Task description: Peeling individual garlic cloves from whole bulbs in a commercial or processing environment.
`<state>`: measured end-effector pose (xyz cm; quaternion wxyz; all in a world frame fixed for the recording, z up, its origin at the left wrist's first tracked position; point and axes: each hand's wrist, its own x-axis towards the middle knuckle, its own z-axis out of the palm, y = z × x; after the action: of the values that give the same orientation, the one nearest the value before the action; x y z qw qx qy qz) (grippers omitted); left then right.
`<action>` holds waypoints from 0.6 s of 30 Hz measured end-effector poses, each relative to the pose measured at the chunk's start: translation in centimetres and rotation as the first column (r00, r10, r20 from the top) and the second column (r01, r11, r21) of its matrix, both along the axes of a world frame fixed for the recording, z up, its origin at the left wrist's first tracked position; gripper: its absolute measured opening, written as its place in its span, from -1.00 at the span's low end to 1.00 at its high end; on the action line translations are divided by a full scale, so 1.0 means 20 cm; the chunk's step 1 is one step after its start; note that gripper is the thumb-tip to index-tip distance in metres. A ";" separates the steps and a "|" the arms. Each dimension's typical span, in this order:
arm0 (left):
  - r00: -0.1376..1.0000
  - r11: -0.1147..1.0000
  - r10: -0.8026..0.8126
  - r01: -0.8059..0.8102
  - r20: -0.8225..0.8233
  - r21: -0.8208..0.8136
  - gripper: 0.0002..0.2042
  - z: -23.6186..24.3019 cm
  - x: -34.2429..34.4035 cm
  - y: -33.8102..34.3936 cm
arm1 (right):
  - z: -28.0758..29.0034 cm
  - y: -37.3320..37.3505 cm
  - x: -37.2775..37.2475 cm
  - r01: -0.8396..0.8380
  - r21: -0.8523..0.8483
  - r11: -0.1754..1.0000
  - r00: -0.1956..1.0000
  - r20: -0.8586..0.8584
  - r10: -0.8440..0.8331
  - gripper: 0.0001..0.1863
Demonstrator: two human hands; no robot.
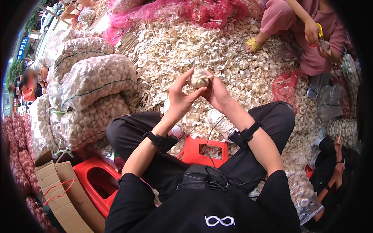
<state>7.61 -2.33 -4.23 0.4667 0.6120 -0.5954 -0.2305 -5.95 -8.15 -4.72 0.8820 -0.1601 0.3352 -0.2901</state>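
A pale garlic bulb (199, 78) is held up between both of my hands, above a thick layer of papery skins. My left hand (181, 93) grips it from the left, thumb reaching across below it and fingers at its upper left. On the right side, my right hand (217, 94) closes on the same bulb, its fingertips partly hidden. A strip of stalk or skin shows at the bulb's right; its detail is too small to tell.
Bagged garlic (97, 79) is piled left, near cardboard (68, 194) and a red stool (89, 174); another red stool (206, 147) sits between my legs. A co-worker in pink (316, 62) holds yellow-handled snips upper right; another person's hands (337, 169) show lower right. Pink mesh (206, 11) lies behind.
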 end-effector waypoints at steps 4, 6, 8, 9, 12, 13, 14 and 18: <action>0.939 0.997 -0.054 0.034 -0.339 -0.064 -0.51 0.01 -0.03 0.04 | -0.05 -0.04 -0.06 -0.113 -0.004 0.994 0.985 0.130 0.113 -0.57; 0.944 0.997 -0.034 0.011 -0.328 -0.073 -0.62 0.01 -0.04 0.05 | -0.01 -0.02 -0.03 -0.080 0.030 0.996 0.995 0.066 0.078 -0.56; 0.941 0.999 0.006 -0.017 -0.337 -0.029 -0.65 0.01 -0.04 0.05 | 0.06 0.00 0.00 0.002 0.086 0.996 1.000 -0.001 -0.002 -0.56; 0.937 0.999 0.046 -0.044 -0.345 0.014 -0.68 0.02 -0.04 0.05 | 0.05 0.00 0.00 0.001 0.087 0.996 1.000 0.001 -0.001 -0.56; 0.948 0.998 0.020 -0.036 -0.318 -0.047 -0.75 -0.03 -0.01 0.03 | 0.01 -0.02 -0.02 0.014 -0.016 1.000 0.999 -0.046 -0.014 -0.59; 0.946 0.998 0.020 -0.037 -0.323 -0.047 -0.75 -0.02 -0.01 0.03 | -0.01 -0.03 -0.03 -0.025 -0.053 0.998 0.994 -0.106 0.019 -0.58; 0.924 0.999 0.035 -0.044 -0.380 -0.016 -0.74 -0.01 -0.02 0.03 | -0.03 -0.03 -0.03 -0.065 -0.087 0.994 0.985 -0.165 0.050 -0.57; 0.779 0.982 0.183 -0.111 -0.599 0.156 -0.68 0.10 -0.10 0.02 | -0.07 -0.01 -0.01 -0.035 -0.134 0.990 0.985 -0.174 0.011 -0.52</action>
<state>5.53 -1.89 -2.24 0.6153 0.5745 -0.3493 -0.4116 -6.06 -8.29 -6.08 0.8399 -0.2486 0.3877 -0.2871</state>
